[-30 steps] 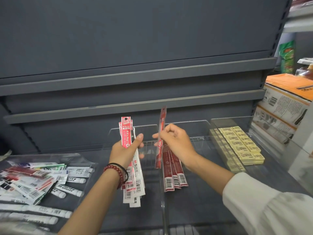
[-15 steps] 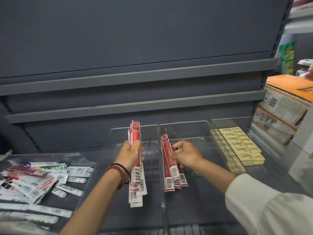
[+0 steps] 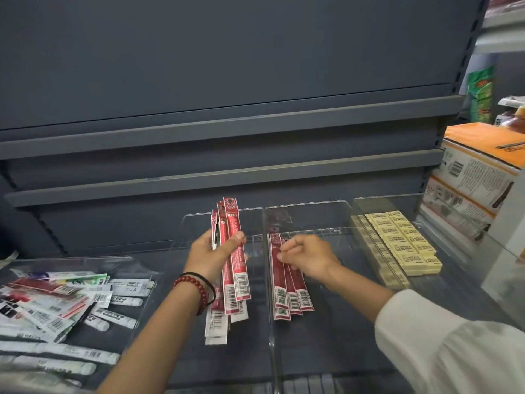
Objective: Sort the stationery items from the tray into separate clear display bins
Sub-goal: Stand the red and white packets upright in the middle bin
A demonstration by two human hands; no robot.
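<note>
— What could go wrong from here?

— Our left grip (image 3: 211, 257), at about 7 o'clock, is clamped round a fanned bundle of packets (image 3: 231, 220), held nearly upright over the left bin (image 3: 196, 231). The fan is loose, with red sleeves in front and white-backed ones hanging lower behind. If we ease the thumb to free one, we judge that several could slide out together and drop into the wrong bin.

— And the other side?

— Our right grip (image 3: 306, 260), at 5 o'clock, has its fingers curled on the upper ends of the red packets (image 3: 292, 294) lying in the middle bin (image 3: 306, 214). We cannot tell whether it pinches one or only nudges it. A careless pull could drag a packet askew. The clear walls are also hard to see, so an end might catch on a rim.

— How do the goods look?

— They are long, thin, flat sleeves, dark red with white barcode ends, glossy and probably slippery. Several lie side by side in the middle bin, barcodes towards us. The tray (image 3: 71, 258) at 8 o'clock holds a mixed heap (image 3: 56, 302) of white, red and green packets not yet sorted. Pale yellow erasers (image 3: 403, 243) sit in rows in the right bin (image 3: 369, 206) at 4 o'clock.
</note>
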